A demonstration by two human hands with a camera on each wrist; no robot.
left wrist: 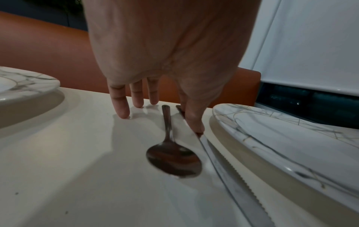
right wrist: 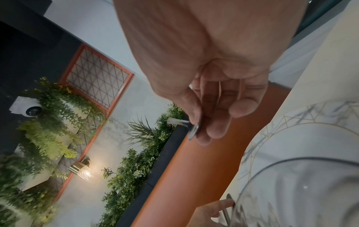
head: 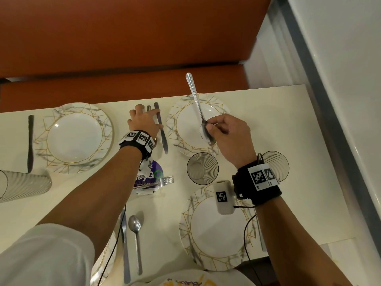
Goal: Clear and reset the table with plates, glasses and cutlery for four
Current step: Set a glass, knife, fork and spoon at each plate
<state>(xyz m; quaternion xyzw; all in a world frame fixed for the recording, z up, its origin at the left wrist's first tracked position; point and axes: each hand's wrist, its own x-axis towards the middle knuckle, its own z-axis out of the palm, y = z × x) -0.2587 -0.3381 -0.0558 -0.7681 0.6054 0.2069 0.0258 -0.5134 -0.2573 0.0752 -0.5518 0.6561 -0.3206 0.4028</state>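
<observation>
Both hands are over the far half of the bench (head: 268, 124). The left hand (head: 144, 120) lies with straight fingers (left wrist: 119, 106) spread down onto the bench top, its thumb pressing the handle of a knife (left wrist: 231, 170) that lies flat between the two far plates; it grasps nothing. A spoon (left wrist: 172, 158) lies just left of that knife, bowl toward the near side, under the palm and not touched as far as the left wrist view shows.

The right hand (head: 228, 137) is raised above the far right plate (head: 179, 129) and pinches a second spoon (head: 198, 108) by its bowl between thumb and curled fingers, the handle pointing away toward the orange seat (head: 123, 38).

On the far left sits another marbled plate (head: 49, 145) with a dark knife (head: 30, 141) to its left. Two ribbed glasses stand near the right wrist: one glass (head: 202, 168) just near of the far right plate, the other (head: 278, 162) partly hidden behind the wristband. A third glass (head: 22, 186) lies at the left edge. The near right plate (head: 206, 250) is bare; a knife (head: 125, 244) and spoon (head: 136, 240) lie side by side to its left. Forks (head: 167, 180) rest by a purple card (head: 153, 174) mid-bench.
</observation>
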